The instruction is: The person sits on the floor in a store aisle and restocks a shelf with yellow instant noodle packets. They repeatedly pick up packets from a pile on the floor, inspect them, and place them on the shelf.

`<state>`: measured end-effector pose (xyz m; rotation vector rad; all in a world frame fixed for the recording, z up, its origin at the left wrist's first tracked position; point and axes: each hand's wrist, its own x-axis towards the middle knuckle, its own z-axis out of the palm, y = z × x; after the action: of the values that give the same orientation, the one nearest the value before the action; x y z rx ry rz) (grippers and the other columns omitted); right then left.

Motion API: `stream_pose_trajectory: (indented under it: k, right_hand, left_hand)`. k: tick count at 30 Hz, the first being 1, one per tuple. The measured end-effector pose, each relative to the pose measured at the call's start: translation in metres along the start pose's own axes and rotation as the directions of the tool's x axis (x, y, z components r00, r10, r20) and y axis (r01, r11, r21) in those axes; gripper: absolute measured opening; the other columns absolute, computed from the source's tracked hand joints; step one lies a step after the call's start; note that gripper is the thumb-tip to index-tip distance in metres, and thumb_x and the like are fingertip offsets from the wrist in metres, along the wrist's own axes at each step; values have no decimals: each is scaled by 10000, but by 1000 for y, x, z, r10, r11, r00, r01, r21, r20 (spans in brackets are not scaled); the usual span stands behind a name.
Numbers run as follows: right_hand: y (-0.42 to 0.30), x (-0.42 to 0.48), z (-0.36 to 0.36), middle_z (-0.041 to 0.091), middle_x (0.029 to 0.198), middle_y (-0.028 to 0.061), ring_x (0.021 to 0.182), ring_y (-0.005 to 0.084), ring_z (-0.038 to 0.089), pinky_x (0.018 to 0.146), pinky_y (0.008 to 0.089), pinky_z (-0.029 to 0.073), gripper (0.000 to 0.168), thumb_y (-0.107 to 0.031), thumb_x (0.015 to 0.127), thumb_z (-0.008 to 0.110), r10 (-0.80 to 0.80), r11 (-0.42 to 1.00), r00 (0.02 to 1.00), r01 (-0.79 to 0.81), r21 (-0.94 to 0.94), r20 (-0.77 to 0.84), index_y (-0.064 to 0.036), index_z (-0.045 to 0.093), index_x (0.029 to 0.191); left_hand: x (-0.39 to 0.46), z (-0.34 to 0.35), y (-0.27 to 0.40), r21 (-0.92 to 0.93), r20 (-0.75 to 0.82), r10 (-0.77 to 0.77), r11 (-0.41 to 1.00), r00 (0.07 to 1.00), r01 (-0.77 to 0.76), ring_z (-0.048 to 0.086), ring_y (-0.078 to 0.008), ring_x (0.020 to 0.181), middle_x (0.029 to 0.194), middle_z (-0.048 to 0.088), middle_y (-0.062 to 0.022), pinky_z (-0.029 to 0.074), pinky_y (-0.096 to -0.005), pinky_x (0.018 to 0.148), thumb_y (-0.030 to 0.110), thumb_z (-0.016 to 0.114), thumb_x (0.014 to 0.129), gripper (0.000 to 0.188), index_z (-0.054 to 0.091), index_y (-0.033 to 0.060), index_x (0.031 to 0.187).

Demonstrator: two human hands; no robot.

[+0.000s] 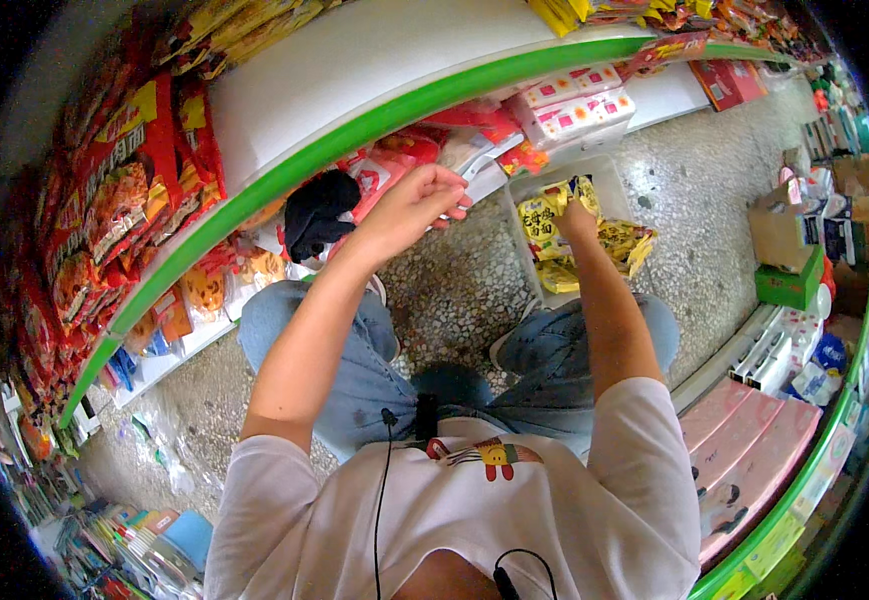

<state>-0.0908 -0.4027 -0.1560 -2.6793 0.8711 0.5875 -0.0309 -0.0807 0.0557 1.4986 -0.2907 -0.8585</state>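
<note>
My left hand [423,196] hovers in front of the low shelf, fingers loosely curled and apart, with nothing visible in it. Just past its fingertips is a grey-blue handle-like item [474,168], too small to name surely. My right hand [577,223] reaches into a translucent plastic bin [616,180] on the floor. It grips a yellow instant-noodle packet [543,217]; the fingertips are partly hidden among the packs. More yellow packets [629,244] lie in the bin, some leaning over its near right side. A black cloth or bag [322,214] lies on the shelf, left of my left hand.
A green-edged shelf [374,135] curves across the front, with red noodle packs [123,195] at left. Wrapped tissue packs [577,105] sit under it. Pink boxes [749,457] and a green box [787,281] stand at right. Clear plastic wrap [168,450] lies on the speckled floor.
</note>
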Motion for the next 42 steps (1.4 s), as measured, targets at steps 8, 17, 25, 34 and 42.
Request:
stream_pose_trajectory:
  k: [8, 17, 25, 34, 42]
  right_hand:
    - [15, 19, 24, 603, 944, 179, 891, 334, 581, 783, 399, 458, 320, -202, 674, 613, -42, 990, 997, 34, -135, -61, -50, 581, 954]
    - [-7, 15, -73, 606, 863, 194, 847, 337, 579, 721, 409, 458, 218, -147, 682, 534, -245, 932, 966, 257, -256, 80, -25, 614, 845]
    - [-51, -101, -193, 587, 798, 49, 771, 152, 563, 689, 280, 457, 152, -97, 727, 574, -486, 822, 868, 417, 387, 98, -74, 573, 877]
    - [-64, -132, -195, 512, 716, -40, 657, 54, 461, 586, 200, 379, 104, -158, 783, 595, -662, 285, 749, 276, 918, -20, -101, 508, 780]
    - [-85, -132, -178, 544, 848, -28, 710, 44, 474, 583, 175, 370, 256, -252, 838, 556, -460, 157, 888, 90, 984, -7, -100, 532, 1043]
  left_hand:
    - [2, -1, 0, 26, -6, 1, 1000, 1000, 0, 562, -117, 862, 961, 595, -43, 431, -248, 740, 264, 460, 887, 243, 486, 72, 1033]
    - [7, -3, -13, 7, 50, 67, 998, 996, -68, 563, -127, 847, 958, 590, -60, 444, -258, 728, 252, 476, 882, 247, 476, 54, 1030]
    - [3, -12, -23, 295, -117, 153, 949, 981, -112, 545, -176, 914, 1015, 535, -111, 427, -252, 755, 279, 581, 813, 411, 451, -12, 1072]
    - [-15, -1, 14, -182, -22, -66, 981, 998, 61, 502, -151, 1001, 1109, 492, -72, 427, -308, 800, 438, 562, 796, 627, 346, 30, 1220]
    - [-3, 4, -6, -57, -81, -78, 996, 994, 73, 530, -80, 879, 966, 561, -13, 471, -262, 640, 335, 555, 830, 397, 463, 73, 1113]
